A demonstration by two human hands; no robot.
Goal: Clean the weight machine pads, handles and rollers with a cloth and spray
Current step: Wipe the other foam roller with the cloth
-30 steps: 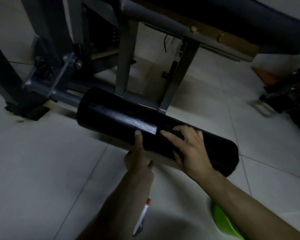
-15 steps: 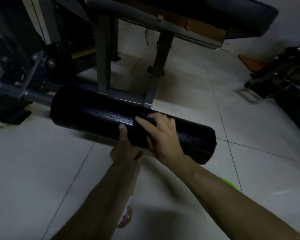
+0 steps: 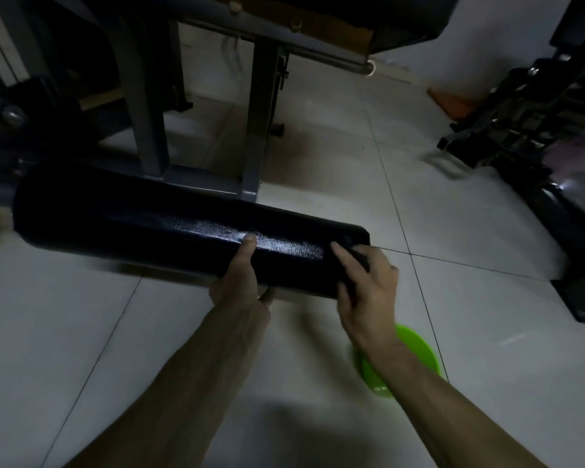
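Observation:
A long black roller pad [image 3: 142, 217] on the weight machine lies low over the tiled floor, its top shiny. My left hand [image 3: 238, 285] grips it from the near side, thumb on top and fingers underneath. My right hand [image 3: 368, 292] is at the roller's right end, thumb on top and fingers curled round the end. A dark cloth [image 3: 358, 260] shows between thumb and fingers, hard to make out in the dim light. No spray bottle is in view.
The grey machine frame [image 3: 149, 96] and its legs stand just behind the roller, with a black bench pad [image 3: 402, 18] overhead. A green bowl [image 3: 416, 349] sits on the floor under my right forearm. Dark equipment [image 3: 537, 130] fills the right side.
My right hand has slid right along the roller from its middle to its end. My left hand kept its grip. The red-and-white item under my left arm has left the view.

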